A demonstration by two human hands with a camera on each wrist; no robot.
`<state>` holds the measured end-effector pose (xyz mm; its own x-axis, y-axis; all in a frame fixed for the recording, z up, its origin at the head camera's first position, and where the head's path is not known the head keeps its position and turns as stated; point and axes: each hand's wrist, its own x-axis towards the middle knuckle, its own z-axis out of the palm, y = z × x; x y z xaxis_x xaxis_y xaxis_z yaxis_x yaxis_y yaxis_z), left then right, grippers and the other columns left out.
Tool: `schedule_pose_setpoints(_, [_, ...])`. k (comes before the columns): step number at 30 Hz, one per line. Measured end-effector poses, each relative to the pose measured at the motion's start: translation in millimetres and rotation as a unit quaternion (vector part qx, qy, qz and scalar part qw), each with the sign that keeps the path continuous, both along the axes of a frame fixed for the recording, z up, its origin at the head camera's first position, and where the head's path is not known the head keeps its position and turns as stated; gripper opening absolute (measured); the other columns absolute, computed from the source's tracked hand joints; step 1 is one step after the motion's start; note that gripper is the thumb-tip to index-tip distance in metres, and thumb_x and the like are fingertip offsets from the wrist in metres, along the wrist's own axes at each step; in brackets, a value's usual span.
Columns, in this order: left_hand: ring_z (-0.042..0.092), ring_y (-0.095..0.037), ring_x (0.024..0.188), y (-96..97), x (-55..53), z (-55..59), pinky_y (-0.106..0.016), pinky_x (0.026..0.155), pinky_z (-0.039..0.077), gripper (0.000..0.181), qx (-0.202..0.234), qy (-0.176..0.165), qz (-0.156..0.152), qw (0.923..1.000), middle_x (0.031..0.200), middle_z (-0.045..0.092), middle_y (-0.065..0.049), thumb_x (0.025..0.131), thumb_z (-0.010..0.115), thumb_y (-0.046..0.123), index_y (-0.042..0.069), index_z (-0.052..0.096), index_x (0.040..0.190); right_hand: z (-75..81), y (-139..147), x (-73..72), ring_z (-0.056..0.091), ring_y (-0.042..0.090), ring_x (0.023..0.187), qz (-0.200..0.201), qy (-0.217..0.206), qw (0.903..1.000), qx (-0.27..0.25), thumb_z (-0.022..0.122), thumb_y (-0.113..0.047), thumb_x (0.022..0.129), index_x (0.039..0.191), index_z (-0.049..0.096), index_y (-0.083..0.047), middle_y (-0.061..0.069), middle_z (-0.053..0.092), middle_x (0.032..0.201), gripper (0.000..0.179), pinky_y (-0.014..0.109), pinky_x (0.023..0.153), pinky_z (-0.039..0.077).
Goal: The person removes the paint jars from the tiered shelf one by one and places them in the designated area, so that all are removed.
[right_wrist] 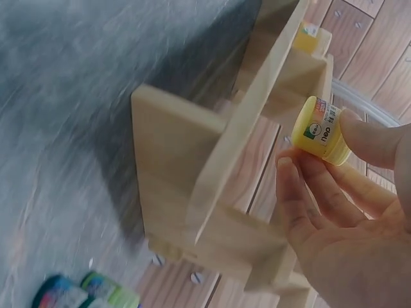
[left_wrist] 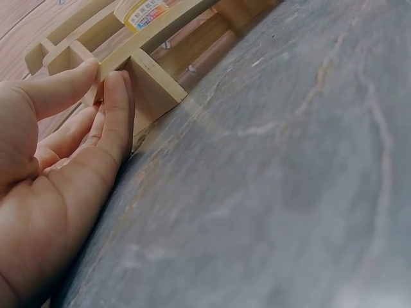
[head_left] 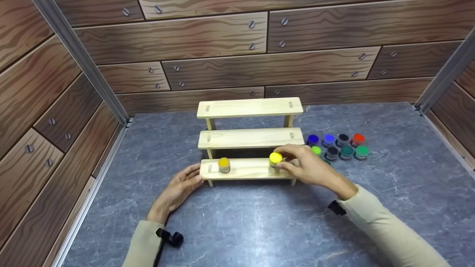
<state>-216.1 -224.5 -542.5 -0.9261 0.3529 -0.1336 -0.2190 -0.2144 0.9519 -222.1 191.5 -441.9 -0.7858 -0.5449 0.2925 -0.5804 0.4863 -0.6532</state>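
Note:
A three-step wooden display stand [head_left: 248, 138] stands on the grey marbled table. My left hand [head_left: 181, 188] pinches the left end of its lowest step, thumb above and fingers against the underside in the left wrist view. Between thumb and fingertips, my right hand [head_left: 313, 167] holds a bright yellow paint jar [right_wrist: 318, 131] over the right part of that step. In the right wrist view the jar seems apart from the board. An ochre-yellow paint jar [head_left: 224, 165] sits upright near the left end of the same step.
Several paint jars stand in rows right of the stand, including a red jar [head_left: 358, 139], a green jar [head_left: 361, 152] and a dark blue jar [head_left: 313, 139]. The right hand partly hides some. Wood-patterned panels [head_left: 222, 70] enclose the table at the back and sides.

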Motion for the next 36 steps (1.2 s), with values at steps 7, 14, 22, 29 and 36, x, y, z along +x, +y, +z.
schedule_pose_setpoints(7, [0.063,-0.015,0.127,-0.3,0.3,-1.0,-0.028,0.113,0.052,0.068,0.004,0.002,-0.001,1.0000,0.165,0.037,-0.028,0.106,0.059,0.000,-0.011,0.024,0.163,4.8,20,2.5,0.076,0.027,0.099,-0.027,0.021,0.9994,0.005,0.080,-0.011,0.096,0.128,0.073,-0.002,0.010,0.077,0.118,0.035,0.045,0.092,0.065])
schedule_pose_setpoints(14, [0.063,-0.015,0.128,0.1,1.3,-1.5,-0.028,0.113,0.052,0.067,-0.003,0.007,-0.002,1.0000,0.163,0.041,-0.026,0.106,0.059,0.001,-0.011,0.026,0.163,9.5,43,4.9,0.075,0.030,0.103,-0.064,0.015,0.9976,0.021,0.079,-0.010,0.097,0.132,0.071,-0.002,0.011,0.076,0.121,0.036,0.048,0.092,0.065])
schedule_pose_setpoints(22, [0.062,-0.013,0.128,0.2,2.8,-1.4,-0.027,0.112,0.052,0.066,-0.003,0.006,0.003,1.0000,0.163,0.040,-0.027,0.107,0.058,0.001,-0.011,0.025,0.163,10.8,69,8.1,0.076,0.030,0.102,-0.094,0.014,0.9950,0.029,0.077,-0.012,0.099,0.134,0.070,0.000,0.014,0.075,0.122,0.038,0.034,0.087,0.066])
schedule_pose_setpoints(29, [0.062,-0.012,0.128,0.9,1.9,-0.1,-0.026,0.110,0.053,0.066,-0.009,0.007,0.008,0.9999,0.164,0.038,-0.029,0.107,0.059,0.002,-0.011,0.026,0.163,10.2,88,11.4,0.076,0.027,0.102,-0.117,0.010,0.9926,0.028,0.076,-0.013,0.100,0.134,0.071,-0.002,0.013,0.076,0.122,0.037,0.017,0.088,0.060])
schedule_pose_setpoints(36, [0.062,-0.012,0.128,3.2,1.6,1.4,-0.027,0.112,0.053,0.066,-0.001,0.004,0.009,0.9999,0.165,0.036,-0.030,0.107,0.058,0.000,-0.011,0.026,0.163,5.2,106,13.5,0.075,0.035,0.109,-0.138,-0.003,0.9899,0.032,0.074,-0.012,0.102,0.136,0.068,0.003,0.022,0.073,0.127,0.038,0.005,0.089,0.052])
